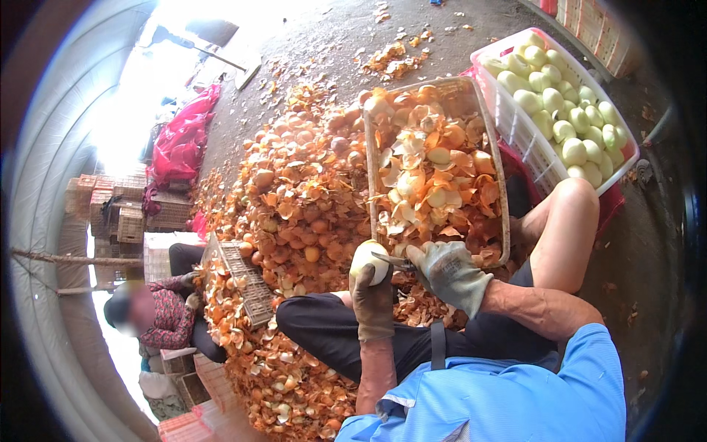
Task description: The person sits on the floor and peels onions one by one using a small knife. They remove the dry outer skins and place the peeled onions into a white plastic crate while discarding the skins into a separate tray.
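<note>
My left hand (pixel 373 304), in a brown work glove, grips a peeled white onion (pixel 367 255) from below. In a grey-green glove, my right hand (pixel 452 273) is closed around a small knife (pixel 393 259), whose blade lies against the onion's right side. Just beyond both hands stands a plastic crate (pixel 504 204) filled with orange and white onion skins (pixel 411 166) and some onions. How the fingers hold the knife's handle is partly hidden.
Unpeeled onions (pixel 309 226) and skins are heaped left of the crate. A white crate (pixel 500 119) of peeled onions stands at the right. Another person (pixel 165 315) sits at the left beside a tilted crate (pixel 248 287). Pink netting (pixel 182 138) lies at the upper left.
</note>
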A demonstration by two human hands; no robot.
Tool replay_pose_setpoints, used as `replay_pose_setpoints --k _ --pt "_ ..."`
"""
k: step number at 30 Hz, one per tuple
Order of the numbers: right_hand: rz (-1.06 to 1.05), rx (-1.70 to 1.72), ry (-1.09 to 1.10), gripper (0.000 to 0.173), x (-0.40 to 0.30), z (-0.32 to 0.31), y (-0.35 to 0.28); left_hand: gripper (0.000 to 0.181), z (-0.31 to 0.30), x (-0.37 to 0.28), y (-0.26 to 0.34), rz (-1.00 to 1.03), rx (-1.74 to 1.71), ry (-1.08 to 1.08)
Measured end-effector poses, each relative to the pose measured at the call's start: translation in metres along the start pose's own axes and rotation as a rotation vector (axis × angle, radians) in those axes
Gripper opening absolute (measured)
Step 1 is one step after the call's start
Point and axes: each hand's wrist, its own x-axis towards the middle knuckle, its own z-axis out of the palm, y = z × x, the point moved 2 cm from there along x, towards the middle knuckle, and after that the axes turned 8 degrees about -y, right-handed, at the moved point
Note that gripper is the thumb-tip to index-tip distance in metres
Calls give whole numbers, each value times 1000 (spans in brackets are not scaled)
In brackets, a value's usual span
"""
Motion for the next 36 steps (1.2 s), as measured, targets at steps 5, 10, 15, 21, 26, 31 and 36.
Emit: replay_pose_setpoints --k 5,10,15,21,26,31,36 --pt "-2 -54 -7 36 1 3 -10 60 2 -2 1 47 86 16" --pt "5 -130 10 37 2 3 -10 57 16 -2 0 91 132 2" --pt "37 -165 -101 23 9 -6 -7 61 33 -8 1 138 264 45" --pt "237 329 -257 22 16 4 11 70 34 -10 0 151 423 74" --pt "520 678 -261 33 25 -4 36 73 31 -15 3 115 456 66" --pt "561 999 -242 33 23 -3 38 68 26 -13 7 51 355 -1" --pt "192 658 -75 25 3 -3 12 65 14 -3 -3 -41 -140 -19"
